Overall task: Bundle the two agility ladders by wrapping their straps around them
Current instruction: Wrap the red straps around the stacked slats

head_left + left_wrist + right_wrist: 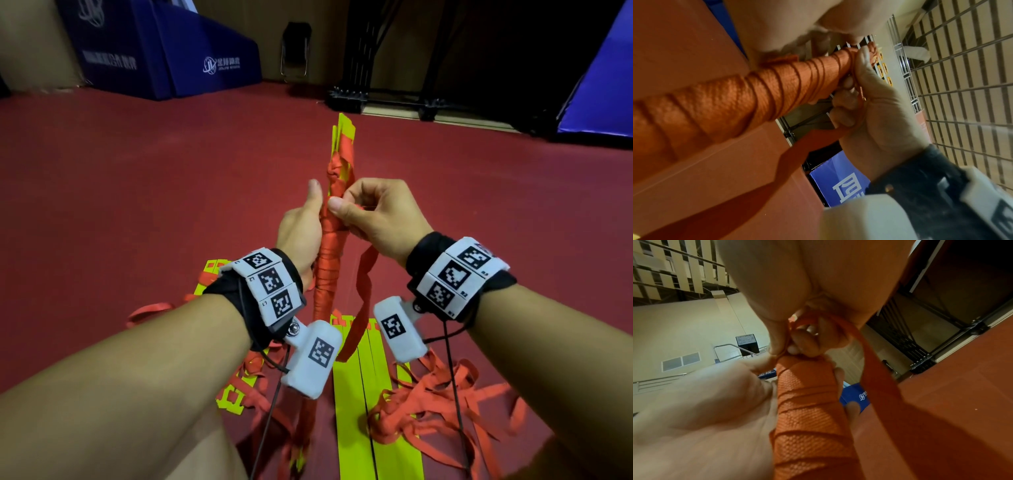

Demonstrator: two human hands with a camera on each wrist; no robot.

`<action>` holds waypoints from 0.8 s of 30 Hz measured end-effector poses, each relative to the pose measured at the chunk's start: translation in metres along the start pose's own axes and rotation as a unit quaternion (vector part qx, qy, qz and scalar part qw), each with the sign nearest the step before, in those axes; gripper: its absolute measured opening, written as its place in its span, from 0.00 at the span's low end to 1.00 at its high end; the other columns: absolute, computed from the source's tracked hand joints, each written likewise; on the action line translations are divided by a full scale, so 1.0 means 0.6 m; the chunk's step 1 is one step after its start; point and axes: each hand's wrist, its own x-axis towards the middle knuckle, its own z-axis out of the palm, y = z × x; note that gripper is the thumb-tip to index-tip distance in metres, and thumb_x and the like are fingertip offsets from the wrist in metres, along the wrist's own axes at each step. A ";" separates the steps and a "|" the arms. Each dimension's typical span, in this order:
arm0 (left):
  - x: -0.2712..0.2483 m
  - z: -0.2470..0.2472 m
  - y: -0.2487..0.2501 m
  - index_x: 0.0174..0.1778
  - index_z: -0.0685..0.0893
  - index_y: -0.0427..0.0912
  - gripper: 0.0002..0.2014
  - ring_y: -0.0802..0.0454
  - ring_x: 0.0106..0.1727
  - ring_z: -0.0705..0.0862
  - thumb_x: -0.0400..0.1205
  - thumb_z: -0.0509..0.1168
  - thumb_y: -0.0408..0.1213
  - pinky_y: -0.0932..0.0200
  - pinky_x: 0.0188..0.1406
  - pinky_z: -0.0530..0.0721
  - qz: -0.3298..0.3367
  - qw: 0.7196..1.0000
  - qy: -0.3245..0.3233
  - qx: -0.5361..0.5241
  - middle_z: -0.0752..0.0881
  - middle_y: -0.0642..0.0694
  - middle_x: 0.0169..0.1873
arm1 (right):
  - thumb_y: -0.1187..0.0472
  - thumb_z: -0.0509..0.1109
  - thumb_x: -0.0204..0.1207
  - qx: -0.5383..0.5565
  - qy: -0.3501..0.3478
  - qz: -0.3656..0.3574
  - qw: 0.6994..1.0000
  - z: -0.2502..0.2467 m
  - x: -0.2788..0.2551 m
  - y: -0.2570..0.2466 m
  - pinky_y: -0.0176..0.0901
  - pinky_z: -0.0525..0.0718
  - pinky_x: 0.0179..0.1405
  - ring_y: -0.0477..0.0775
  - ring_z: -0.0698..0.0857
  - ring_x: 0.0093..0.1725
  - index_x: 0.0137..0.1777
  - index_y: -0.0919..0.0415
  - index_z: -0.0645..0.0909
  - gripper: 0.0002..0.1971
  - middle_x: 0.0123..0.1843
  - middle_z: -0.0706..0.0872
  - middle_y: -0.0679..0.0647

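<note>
I hold one ladder bundle [329, 260] upright in front of me, its yellow rungs wound tightly in orange strap [760, 95]. My left hand [303, 229] grips the bundle's middle from the left, thumb pointing up. My right hand [363, 214] pinches the strap at the top of the winding, thumb against fingertips [803, 340]. The strap's free tail [359, 301] hangs down from that hand toward the floor. A second ladder [363, 394] lies flat on the floor below, yellow rungs stacked, its orange straps [438, 407] loose around it.
The red floor [137, 192] stretches ahead. Blue padded blocks [164, 51] stand at the back left, and a blue mat [603, 75] at the far right. A dark folding chair [296, 51] and a black metal frame [394, 99] stand along the back wall.
</note>
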 end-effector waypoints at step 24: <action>0.032 0.016 -0.037 0.48 0.87 0.29 0.39 0.23 0.41 0.88 0.77 0.58 0.69 0.24 0.50 0.87 0.114 0.990 0.010 0.082 0.88 0.24 0.39 | 0.54 0.83 0.72 -0.079 0.104 0.021 0.991 -0.031 -0.013 0.040 0.46 0.81 0.34 0.49 0.83 0.29 0.39 0.55 0.80 0.13 0.28 0.86 0.49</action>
